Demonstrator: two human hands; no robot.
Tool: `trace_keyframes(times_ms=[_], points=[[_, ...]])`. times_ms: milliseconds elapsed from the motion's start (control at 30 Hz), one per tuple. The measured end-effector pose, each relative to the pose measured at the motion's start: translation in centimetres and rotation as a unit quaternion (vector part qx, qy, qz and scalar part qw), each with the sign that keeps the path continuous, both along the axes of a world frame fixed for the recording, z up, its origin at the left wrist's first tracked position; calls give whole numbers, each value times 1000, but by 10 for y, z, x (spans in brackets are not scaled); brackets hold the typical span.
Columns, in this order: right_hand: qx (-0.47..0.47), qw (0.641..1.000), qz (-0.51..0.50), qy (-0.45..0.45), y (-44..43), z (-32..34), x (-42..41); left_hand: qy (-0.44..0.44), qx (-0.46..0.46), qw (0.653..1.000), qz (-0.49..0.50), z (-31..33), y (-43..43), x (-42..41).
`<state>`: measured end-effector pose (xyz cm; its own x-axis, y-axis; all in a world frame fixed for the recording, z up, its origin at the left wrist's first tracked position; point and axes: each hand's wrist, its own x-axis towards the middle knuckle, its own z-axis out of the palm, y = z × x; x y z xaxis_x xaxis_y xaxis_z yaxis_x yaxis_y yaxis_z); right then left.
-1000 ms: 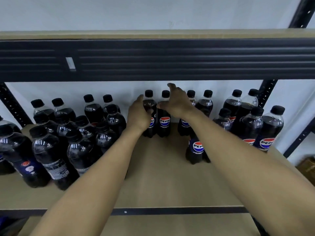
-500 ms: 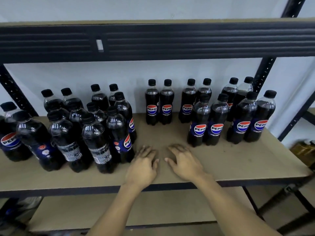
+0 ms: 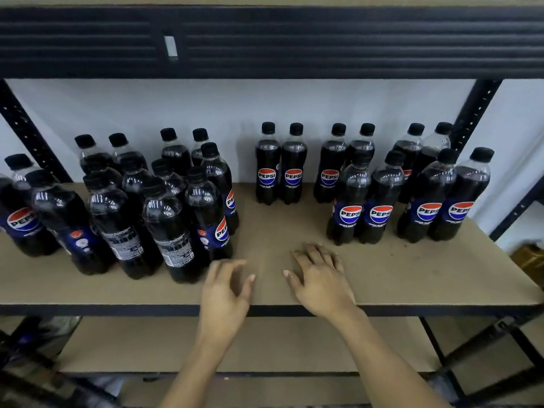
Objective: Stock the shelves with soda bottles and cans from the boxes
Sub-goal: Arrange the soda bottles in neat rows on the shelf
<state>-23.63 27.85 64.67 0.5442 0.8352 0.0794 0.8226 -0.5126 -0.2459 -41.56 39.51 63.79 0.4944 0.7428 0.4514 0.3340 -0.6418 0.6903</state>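
Dark Pepsi bottles with black caps stand on the tan shelf board (image 3: 426,269). A pair of bottles (image 3: 279,169) stands upright at the back middle, apart from a crowded group (image 3: 164,213) on the left and another group (image 3: 409,198) on the right. My left hand (image 3: 226,293) hovers over the shelf's front edge with loosely curled fingers, holding nothing. My right hand (image 3: 321,278) lies over the board beside it, fingers spread and empty. Both hands are well in front of the bottles.
A black metal beam (image 3: 294,39) of the shelf above spans the top of the view. Black uprights (image 3: 474,113) frame both sides. A lower shelf board (image 3: 265,343) shows beneath. A cardboard box (image 3: 530,260) sits low at the far right.
Both hands let go of the two back-middle bottles and drew back to the shelf's front edge. In the last half second they shifted slightly, the left fingers curling a little.
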Motion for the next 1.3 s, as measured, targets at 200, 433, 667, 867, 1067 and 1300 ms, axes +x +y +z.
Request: trace_keyframes(times_ms=[200, 433, 667, 867, 1067, 1300], points=[[73, 993, 68, 69, 18, 5, -5, -193, -101, 943, 251, 16, 8, -17], [187, 939, 89, 275, 65, 7, -30, -152, -117, 944, 267, 20, 33, -39], [232, 885, 108, 389, 110, 21, -60, -147, -111, 971, 155, 14, 50, -59], [261, 885, 46, 383, 113, 10, -76, -120, -122, 983, 64, 16, 63, -75], [290, 911, -30, 292, 77, 10, -55, -117, -80, 974, 177, 19, 43, -66], [334, 893, -102, 283, 43, 15, -7, -152, 5, 975, 163, 21, 22, -48]])
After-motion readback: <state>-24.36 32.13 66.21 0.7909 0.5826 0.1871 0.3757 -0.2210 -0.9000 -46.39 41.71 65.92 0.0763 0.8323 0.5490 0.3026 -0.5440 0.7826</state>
